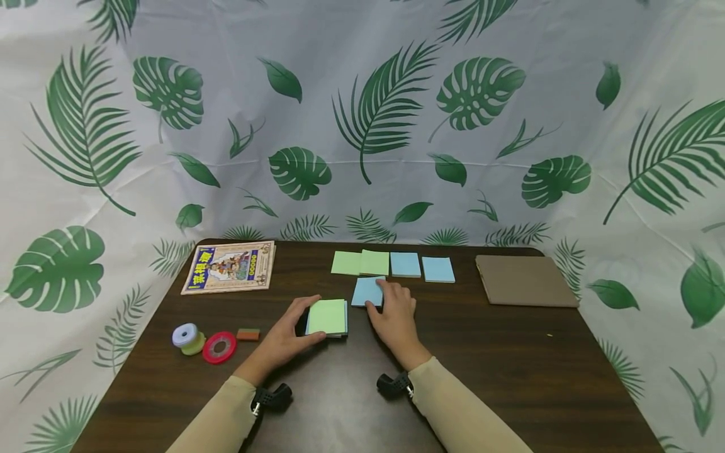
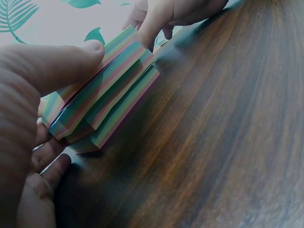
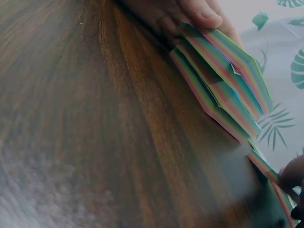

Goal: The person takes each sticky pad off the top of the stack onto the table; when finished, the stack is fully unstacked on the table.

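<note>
A pad of sticky notes (image 1: 327,318), green on top with striped multicoloured edges, is being held on the dark wooden table (image 1: 510,365) by the left hand (image 1: 286,336); the thumb is being pressed along the pad's near side and the fingers are being curled round its far left edge, as is shown closely in the left wrist view, where the pad (image 2: 102,92) is seen fanned into several offset layers; the same stack (image 3: 223,90) is being shown at the upper right of the right wrist view.

A single blue note (image 1: 367,291) is being pressed flat onto the table by the right hand (image 1: 394,314), just right of the pad and touching neither it nor the row behind; the fingers are being kept fairly straight and spread over the note's near right corner, with nothing gripped.

Behind the blue note, four notes are being displayed in a row near the table's far edge: two green ones (image 1: 360,262), overlapping slightly, and two blue ones (image 1: 421,267) just beside them; a brown notebook (image 1: 525,280) is being seen well apart to the right; a picture booklet (image 1: 229,267) is lying at the far left; near the left edge, a pale roll of tape (image 1: 187,338), a red ring of tape (image 1: 219,347) and a small reddish eraser (image 1: 248,334) are lying close together; the table is being backed by a leaf-printed cloth (image 1: 362,113).
</note>
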`<state>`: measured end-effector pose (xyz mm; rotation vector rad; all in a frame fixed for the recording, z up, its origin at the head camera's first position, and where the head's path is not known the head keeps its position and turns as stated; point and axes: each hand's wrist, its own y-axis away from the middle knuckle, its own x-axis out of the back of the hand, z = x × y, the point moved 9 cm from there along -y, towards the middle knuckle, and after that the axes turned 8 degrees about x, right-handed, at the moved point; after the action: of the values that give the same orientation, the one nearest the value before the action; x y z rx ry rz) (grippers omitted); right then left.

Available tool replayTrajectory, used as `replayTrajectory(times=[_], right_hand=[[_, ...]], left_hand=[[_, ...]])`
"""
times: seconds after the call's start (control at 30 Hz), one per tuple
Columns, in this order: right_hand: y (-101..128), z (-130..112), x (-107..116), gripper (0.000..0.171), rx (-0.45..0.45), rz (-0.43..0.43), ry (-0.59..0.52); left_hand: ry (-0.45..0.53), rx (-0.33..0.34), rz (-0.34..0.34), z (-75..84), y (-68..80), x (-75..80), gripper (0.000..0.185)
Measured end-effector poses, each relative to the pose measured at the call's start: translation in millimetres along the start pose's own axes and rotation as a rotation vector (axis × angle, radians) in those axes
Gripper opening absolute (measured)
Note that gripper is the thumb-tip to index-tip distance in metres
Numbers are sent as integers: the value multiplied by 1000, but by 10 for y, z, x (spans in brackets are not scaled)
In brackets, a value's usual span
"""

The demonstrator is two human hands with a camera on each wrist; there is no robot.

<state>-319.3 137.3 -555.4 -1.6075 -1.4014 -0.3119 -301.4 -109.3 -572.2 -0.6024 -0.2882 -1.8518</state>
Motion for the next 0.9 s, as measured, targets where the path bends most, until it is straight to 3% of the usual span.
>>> replayTrajectory(times=[0.33, 0.73, 0.9], right_hand=[[-2, -52, 24, 57, 84, 54, 24], [33, 19, -51, 42, 1, -19, 75], [26, 36, -51, 39, 2, 2, 41]], left_hand=[[-11, -3, 4, 10, 6, 3, 84], [-16, 0, 2, -14, 7, 7, 85], [-14, 0, -2, -4, 12, 8, 86]])
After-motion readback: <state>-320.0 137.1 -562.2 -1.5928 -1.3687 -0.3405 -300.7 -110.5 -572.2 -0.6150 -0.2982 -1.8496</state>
